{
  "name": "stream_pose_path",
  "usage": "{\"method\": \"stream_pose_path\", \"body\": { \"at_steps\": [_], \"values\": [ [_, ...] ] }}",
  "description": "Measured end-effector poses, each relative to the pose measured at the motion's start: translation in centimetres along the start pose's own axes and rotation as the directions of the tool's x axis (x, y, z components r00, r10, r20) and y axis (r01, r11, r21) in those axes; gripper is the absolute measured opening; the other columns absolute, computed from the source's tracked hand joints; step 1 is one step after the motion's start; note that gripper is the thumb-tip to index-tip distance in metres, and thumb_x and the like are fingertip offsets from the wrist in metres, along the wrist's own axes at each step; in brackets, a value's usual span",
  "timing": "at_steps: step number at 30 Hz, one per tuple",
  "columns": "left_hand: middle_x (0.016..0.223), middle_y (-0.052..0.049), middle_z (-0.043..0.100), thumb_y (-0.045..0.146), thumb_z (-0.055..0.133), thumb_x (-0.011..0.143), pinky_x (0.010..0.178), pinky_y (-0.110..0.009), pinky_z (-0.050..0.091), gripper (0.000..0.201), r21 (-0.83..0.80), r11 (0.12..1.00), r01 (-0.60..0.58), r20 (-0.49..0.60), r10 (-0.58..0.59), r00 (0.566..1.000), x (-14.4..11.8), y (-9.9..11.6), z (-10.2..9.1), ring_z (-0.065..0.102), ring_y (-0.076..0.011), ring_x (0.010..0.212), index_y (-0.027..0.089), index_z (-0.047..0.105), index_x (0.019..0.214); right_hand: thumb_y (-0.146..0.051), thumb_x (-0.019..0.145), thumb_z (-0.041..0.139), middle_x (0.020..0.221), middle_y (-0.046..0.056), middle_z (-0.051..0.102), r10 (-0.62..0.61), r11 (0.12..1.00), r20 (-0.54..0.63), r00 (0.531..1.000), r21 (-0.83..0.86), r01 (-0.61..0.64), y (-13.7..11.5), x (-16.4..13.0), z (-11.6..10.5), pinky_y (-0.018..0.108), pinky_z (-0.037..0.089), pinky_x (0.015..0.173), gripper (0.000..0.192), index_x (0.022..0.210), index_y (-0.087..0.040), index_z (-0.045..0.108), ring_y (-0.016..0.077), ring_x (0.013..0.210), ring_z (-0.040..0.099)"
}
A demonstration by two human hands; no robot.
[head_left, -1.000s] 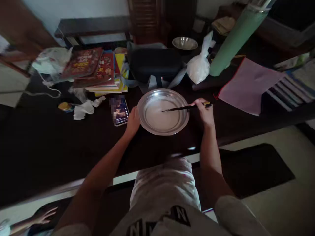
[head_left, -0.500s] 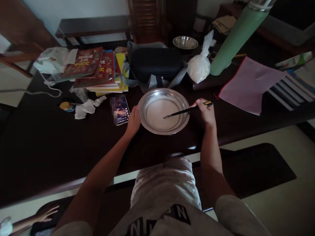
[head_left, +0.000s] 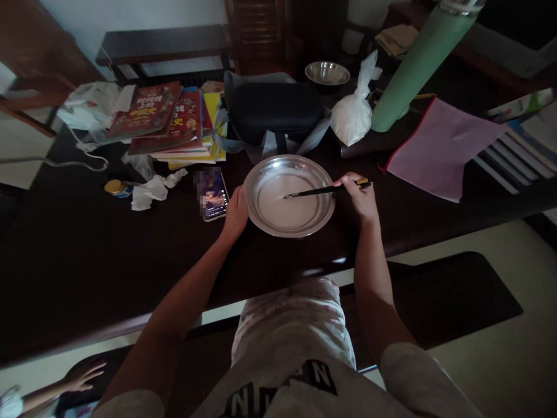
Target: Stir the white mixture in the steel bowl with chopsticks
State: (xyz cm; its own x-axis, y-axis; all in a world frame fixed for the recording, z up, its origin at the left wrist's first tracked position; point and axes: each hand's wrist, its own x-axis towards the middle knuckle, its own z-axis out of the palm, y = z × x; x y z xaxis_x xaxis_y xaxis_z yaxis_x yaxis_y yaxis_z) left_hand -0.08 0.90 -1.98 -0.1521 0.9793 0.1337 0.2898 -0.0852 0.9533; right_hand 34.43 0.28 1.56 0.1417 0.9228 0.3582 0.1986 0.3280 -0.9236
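A wide metal bowl (head_left: 255, 217) stands on the dark table, holding a pale, milky liquid (head_left: 289, 212). My left hand (head_left: 236, 212) grips the bowl's left rim, its fingers partly hidden by the bowl's side. Closed around a pair of black chopsticks (head_left: 317, 191) is my right hand (head_left: 360, 194), just right of the bowl. The chopsticks slant across the rim, and their tips dip into the liquid near its middle. A lit phone (head_left: 216, 194) lies close to my left hand.
Behind the bowl sit a black case (head_left: 276, 110), a tied bag of white powder (head_left: 351, 119) and a tall green bottle (head_left: 426, 69). Books (head_left: 161, 116), crumpled tissue (head_left: 150, 193) and a small jar (head_left: 117, 188) are leftward. A pink mesh pouch (head_left: 444, 151) lies right. Another person's hand (head_left: 85, 376) shows lower left.
My right hand has shifted slightly left, and the chopstick tips have moved left and up through the liquid. My left hand stays at the bowl's rim.
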Motion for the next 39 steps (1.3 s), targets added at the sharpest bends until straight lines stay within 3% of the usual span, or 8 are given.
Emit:
{"method": "stream_pose_path", "body": {
  "at_steps": [3, 9, 14, 19, 24, 29, 34, 39],
  "values": [
    [0.117, -0.010, 0.081, 0.053, 0.051, 0.108, 0.110, -0.044, 0.057, 0.039, -0.001, 1.000, -0.004, -0.004, 0.004, 1.000, 0.03, -0.05, 0.02, 0.073, -0.0277, 0.116, 0.022, 0.074, 0.109, -0.081, 0.086, 0.074, 0.066, -0.001, 0.076, 0.025, 1.000, -0.100, 0.995, -0.012, -0.026, -0.05, 0.01, -0.15, 0.038, 0.062, 0.080, 0.056, 0.068, -0.028, 0.075, 0.0204, 0.071, 0.076],
    [0.117, -0.011, 0.081, 0.065, 0.051, 0.106, 0.110, -0.045, 0.057, 0.049, -0.007, 1.000, -0.005, 0.000, 0.005, 1.000, 0.03, -0.13, 0.07, 0.073, -0.0294, 0.117, 0.022, 0.074, 0.111, -0.084, 0.081, 0.077, 0.072, 0.000, 0.080, 0.014, 0.999, 0.046, 0.999, -0.029, -0.012, -0.27, 0.04, 0.02, 0.039, 0.062, 0.082, 0.059, 0.066, -0.028, 0.075, 0.0223, 0.077, 0.079],
    [0.117, -0.010, 0.081, 0.054, 0.051, 0.109, 0.111, -0.044, 0.056, 0.038, -0.015, 1.000, 0.012, 0.000, -0.012, 1.000, 0.01, 0.06, 0.00, 0.073, -0.0276, 0.118, 0.023, 0.074, 0.108, -0.082, 0.086, 0.073, 0.063, -0.001, 0.074, 0.040, 0.999, -0.090, 0.995, -0.017, -0.042, -0.24, -0.06, -0.14, 0.038, 0.063, 0.080, 0.058, 0.067, -0.028, 0.074, 0.0201, 0.068, 0.075],
    [0.117, -0.009, 0.081, 0.041, 0.050, 0.110, 0.111, -0.042, 0.056, 0.031, -0.009, 1.000, 0.021, -0.002, -0.021, 1.000, -0.04, 0.41, 0.04, 0.073, -0.0260, 0.117, 0.023, 0.074, 0.107, -0.082, 0.082, 0.078, 0.068, 0.000, 0.076, 0.041, 0.999, 0.043, 0.998, -0.008, -0.040, -0.42, -0.15, 0.03, 0.039, 0.063, 0.082, 0.056, 0.066, -0.028, 0.074, 0.0218, 0.074, 0.077],
    [0.117, -0.009, 0.081, 0.042, 0.050, 0.111, 0.110, -0.040, 0.056, 0.032, -0.013, 1.000, 0.017, -0.010, -0.017, 1.000, -0.01, 0.20, 0.09, 0.073, -0.0246, 0.116, 0.023, 0.075, 0.107, -0.083, 0.085, 0.073, 0.064, -0.001, 0.075, 0.048, 0.998, -0.103, 0.994, -0.030, -0.051, -0.32, -0.05, -0.27, 0.042, 0.064, 0.085, 0.058, 0.065, -0.029, 0.072, 0.0224, 0.072, 0.077],
    [0.117, -0.010, 0.080, 0.051, 0.049, 0.111, 0.109, -0.042, 0.056, 0.039, 0.007, 1.000, 0.013, 0.015, -0.014, 1.000, -0.13, 0.44, -0.10, 0.072, -0.0266, 0.116, 0.021, 0.075, 0.111, -0.082, 0.081, 0.078, 0.072, 0.000, 0.080, 0.040, 0.999, 0.056, 0.998, -0.015, -0.039, -0.21, -0.02, -0.11, 0.041, 0.063, 0.084, 0.056, 0.066, -0.028, 0.075, 0.0230, 0.078, 0.079],
    [0.115, -0.010, 0.081, 0.048, 0.048, 0.110, 0.107, -0.042, 0.057, 0.038, 0.012, 1.000, 0.001, 0.005, -0.001, 1.000, -0.17, 0.54, 0.02, 0.072, -0.0261, 0.114, 0.022, 0.075, 0.108, -0.080, 0.086, 0.075, 0.063, -0.002, 0.073, 0.020, 1.000, -0.102, 0.995, -0.002, -0.020, -0.23, 0.01, -0.16, 0.040, 0.062, 0.082, 0.056, 0.067, -0.028, 0.074, 0.0206, 0.069, 0.075],
    [0.116, -0.010, 0.082, 0.046, 0.048, 0.109, 0.108, -0.043, 0.057, 0.036, 0.012, 1.000, 0.006, -0.002, -0.006, 1.000, -0.10, 0.39, 0.12, 0.072, -0.0267, 0.113, 0.022, 0.075, 0.109, -0.084, 0.081, 0.077, 0.066, 0.000, 0.076, 0.048, 0.999, 0.052, 0.998, -0.017, -0.047, -0.49, -0.05, -0.03, 0.040, 0.062, 0.080, 0.059, 0.064, -0.028, 0.071, 0.0222, 0.073, 0.077]
  ]
}}
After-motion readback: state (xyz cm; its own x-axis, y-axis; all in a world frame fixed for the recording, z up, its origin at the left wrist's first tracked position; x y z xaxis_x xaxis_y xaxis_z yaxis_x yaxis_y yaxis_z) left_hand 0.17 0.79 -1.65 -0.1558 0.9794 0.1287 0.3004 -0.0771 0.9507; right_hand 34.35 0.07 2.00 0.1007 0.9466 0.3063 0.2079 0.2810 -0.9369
